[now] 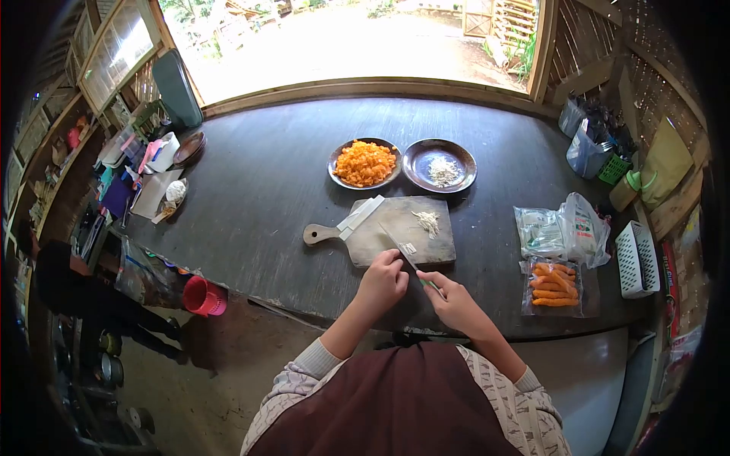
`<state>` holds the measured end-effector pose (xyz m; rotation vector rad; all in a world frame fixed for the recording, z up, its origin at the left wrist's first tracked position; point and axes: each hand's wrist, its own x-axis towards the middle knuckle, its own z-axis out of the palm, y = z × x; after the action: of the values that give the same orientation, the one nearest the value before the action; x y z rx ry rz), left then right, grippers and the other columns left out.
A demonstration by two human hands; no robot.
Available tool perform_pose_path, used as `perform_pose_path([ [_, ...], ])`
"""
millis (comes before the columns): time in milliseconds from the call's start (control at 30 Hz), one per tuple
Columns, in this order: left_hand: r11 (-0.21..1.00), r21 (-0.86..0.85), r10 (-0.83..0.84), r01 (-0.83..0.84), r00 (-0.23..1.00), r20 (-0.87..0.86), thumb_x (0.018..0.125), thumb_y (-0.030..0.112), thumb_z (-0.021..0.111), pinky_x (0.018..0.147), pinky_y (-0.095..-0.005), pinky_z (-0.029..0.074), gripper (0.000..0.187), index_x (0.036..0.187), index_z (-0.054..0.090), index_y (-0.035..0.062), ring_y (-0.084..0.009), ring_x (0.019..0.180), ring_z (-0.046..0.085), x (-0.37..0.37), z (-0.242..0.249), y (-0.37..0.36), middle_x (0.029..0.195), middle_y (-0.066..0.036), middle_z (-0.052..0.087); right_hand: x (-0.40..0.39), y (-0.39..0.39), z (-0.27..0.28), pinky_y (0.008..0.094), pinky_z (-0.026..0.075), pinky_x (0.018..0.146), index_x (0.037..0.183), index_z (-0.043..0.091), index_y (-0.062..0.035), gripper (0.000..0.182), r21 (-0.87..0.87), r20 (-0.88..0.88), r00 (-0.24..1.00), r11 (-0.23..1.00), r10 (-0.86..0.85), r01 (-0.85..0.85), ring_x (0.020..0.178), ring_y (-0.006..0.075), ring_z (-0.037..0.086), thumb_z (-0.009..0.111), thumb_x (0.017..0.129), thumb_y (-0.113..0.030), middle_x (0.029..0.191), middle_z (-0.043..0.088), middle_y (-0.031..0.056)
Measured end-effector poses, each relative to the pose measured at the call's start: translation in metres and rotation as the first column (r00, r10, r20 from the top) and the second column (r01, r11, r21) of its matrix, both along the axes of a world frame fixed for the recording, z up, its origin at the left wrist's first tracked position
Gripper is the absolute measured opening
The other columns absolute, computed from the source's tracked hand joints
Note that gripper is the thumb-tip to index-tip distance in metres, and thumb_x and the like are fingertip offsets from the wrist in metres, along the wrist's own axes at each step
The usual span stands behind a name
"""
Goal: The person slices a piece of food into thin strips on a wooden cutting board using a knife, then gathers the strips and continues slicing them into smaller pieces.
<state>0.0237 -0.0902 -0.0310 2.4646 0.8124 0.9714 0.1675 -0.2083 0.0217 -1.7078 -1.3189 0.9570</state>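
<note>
A knife (403, 249) with a green handle is in my right hand (456, 305), its blade slanting across the wooden cutting board (433, 251). My left hand (384, 277) is closed at the board's near edge, fingertips beside the blade; whatever they pinch is hidden. Small white cut pieces (409, 248) lie right against the blade. Farther up the board is a little heap of thin white shreds (427, 223). Long white slabs (361, 216) lie at the left, near the board's handle.
Behind the board stand a plate of chopped orange pieces (365, 163) and a plate (414, 163) with white shreds. Bagged carrots (554, 284), plastic packets (563, 230) and a white basket (637, 260) are at right. A red bucket (204, 296) and another person (84, 296) are at left.
</note>
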Motion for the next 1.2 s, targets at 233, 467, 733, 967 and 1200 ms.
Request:
perform_pose_path([
  [233,1.0,-0.018,-0.004,0.004,1.0,0.014,0.075,0.006,0.058,0.089,-0.0408,0.049,0.02,0.087,0.064,-0.0094,-0.0375,0.1,0.059,-0.001,0.001,-0.002,0.107,-0.025,0.061,-0.002,0.004,-0.018,0.0256,0.033,0.048,0.125,0.057,-0.0132,0.032,0.05,-0.025,1.0,0.999,-0.014,0.015,0.05,0.0059,0.036,0.052,0.094,-0.015,0.055,0.042,-0.0009],
  [467,1.0,-0.017,-0.01,0.01,1.0,0.012,0.075,0.006,0.058,0.089,-0.0404,0.049,0.021,0.088,0.064,-0.0091,-0.0373,0.1,0.059,0.0,0.001,0.001,0.107,-0.024,0.061,-0.002,-0.001,0.0,0.0357,0.047,0.061,0.123,0.056,-0.014,0.031,-0.02,0.031,0.999,1.0,-0.009,0.009,0.061,0.0275,0.062,0.052,0.093,-0.018,0.073,0.061,0.0217],
  [733,1.0,-0.011,0.005,-0.005,0.999,0.052,0.076,0.007,0.058,0.089,-0.0405,0.049,0.021,0.087,0.064,-0.0088,-0.0375,0.099,0.059,0.0,0.0,0.001,0.108,-0.024,0.061,-0.003,0.009,-0.009,0.0261,0.036,0.05,0.126,0.057,-0.0139,0.032,0.075,-0.001,1.0,0.997,-0.011,0.011,0.051,0.0069,0.039,0.052,0.095,-0.016,0.057,0.045,-0.0002],
  [967,0.999,-0.046,-0.009,0.01,1.0,0.014,0.076,0.007,0.058,0.089,-0.0404,0.048,0.02,0.087,0.064,-0.0085,-0.0373,0.1,0.059,-0.001,0.001,0.001,0.109,-0.024,0.06,-0.003,0.003,-0.009,0.0356,0.049,0.072,0.124,0.057,-0.0127,0.031,0.038,0.01,1.0,0.999,-0.013,0.012,0.078,0.0288,0.066,0.052,0.093,-0.018,0.088,0.065,0.0225],
  [1200,1.0,-0.01,0.0,0.0,1.0,0.03,0.075,0.006,0.058,0.088,-0.0401,0.049,0.021,0.088,0.064,-0.0089,-0.0371,0.099,0.059,0.0,-0.003,0.001,0.107,-0.024,0.06,0.002,0.002,-0.013,0.0345,0.048,0.069,0.125,0.056,-0.0127,0.032,-0.013,-0.038,0.999,1.0,-0.004,0.003,0.072,0.0244,0.063,0.053,0.093,-0.018,0.083,0.064,0.0201],
])
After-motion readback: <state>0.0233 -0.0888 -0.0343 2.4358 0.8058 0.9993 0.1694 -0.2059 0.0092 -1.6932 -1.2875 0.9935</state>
